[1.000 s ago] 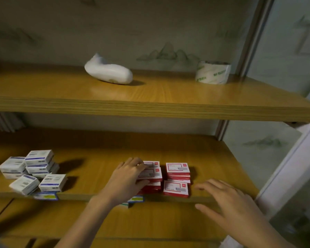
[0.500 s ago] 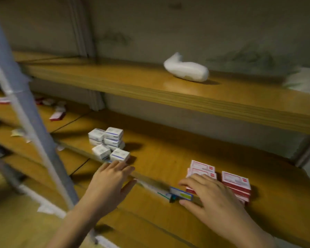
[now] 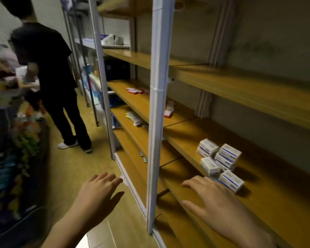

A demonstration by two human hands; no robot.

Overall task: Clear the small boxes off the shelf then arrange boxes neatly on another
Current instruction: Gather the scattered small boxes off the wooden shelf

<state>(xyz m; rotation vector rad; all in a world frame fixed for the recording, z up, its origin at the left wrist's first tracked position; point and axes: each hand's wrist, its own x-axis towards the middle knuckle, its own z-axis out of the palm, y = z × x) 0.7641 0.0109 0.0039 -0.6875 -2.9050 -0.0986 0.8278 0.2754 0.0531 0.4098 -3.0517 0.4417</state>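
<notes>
Wooden shelving (image 3: 240,81) is lining the aisle's right side. At one shelf's front edge, small white-and-blue boxes (image 3: 220,158) are sitting clustered, the nearest box (image 3: 231,180) lying lengthwise along that edge. The right hand (image 3: 217,199), spread open and holding nothing, is hovering just left of it; the left hand (image 3: 95,196), likewise released, is hanging farther off, beyond a white post (image 3: 154,140).

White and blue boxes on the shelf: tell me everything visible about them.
Several small white cardboard-looking boxes with blue stripes, closed, sit in a loose cluster near the front edge of a wooden shelf. Some are stacked, others lie singly at skewed angles. The right hand hovers close to the nearest one; contact is unclear.
</notes>
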